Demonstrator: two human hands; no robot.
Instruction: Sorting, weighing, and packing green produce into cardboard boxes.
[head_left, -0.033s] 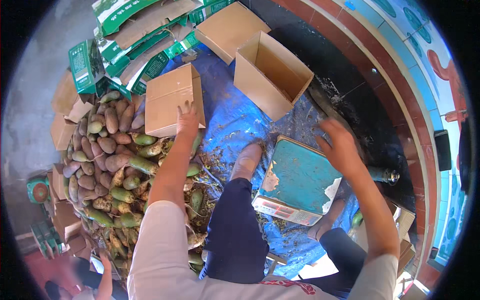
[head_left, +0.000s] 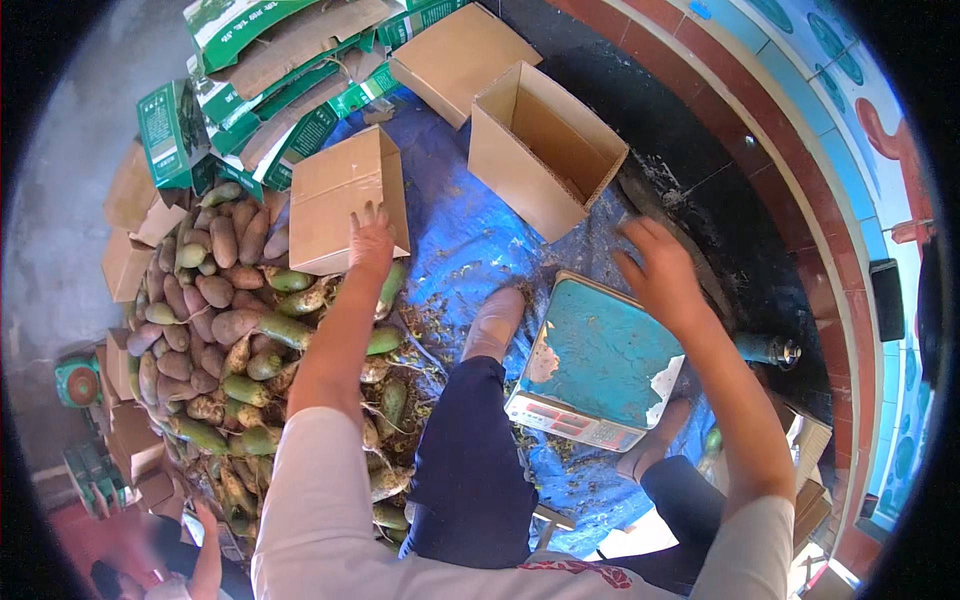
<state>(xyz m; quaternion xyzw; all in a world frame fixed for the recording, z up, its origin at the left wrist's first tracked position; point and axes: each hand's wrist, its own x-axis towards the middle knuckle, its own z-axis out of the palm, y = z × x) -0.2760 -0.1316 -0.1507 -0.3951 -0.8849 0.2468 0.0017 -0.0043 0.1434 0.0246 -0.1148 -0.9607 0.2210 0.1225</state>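
Note:
My left hand [head_left: 370, 240] lies with spread fingers at the near right corner of a closed brown cardboard box [head_left: 335, 195], which rests beside the radish heap. Nothing is gripped in it. My right hand [head_left: 660, 275] hangs in the air past the far right corner of a scale [head_left: 610, 350], fingers apart and holding nothing. The scale has a worn teal platform and a pale front panel. Beyond that hand an open, upright cardboard box [head_left: 530, 165] stands on the blue tarp [head_left: 450, 210].
Left of me is a large heap of green and reddish radishes [head_left: 245, 325]. Green cartons [head_left: 260, 100] are stacked at the far left, with another brown box [head_left: 465, 60] behind. A metal cylinder [head_left: 765, 348] lies right of the scale. Another person's arm [head_left: 207, 550] shows at lower left.
My right hand has shifted slightly left and away from me, toward the open box. My left hand has stayed almost in place on the closed box.

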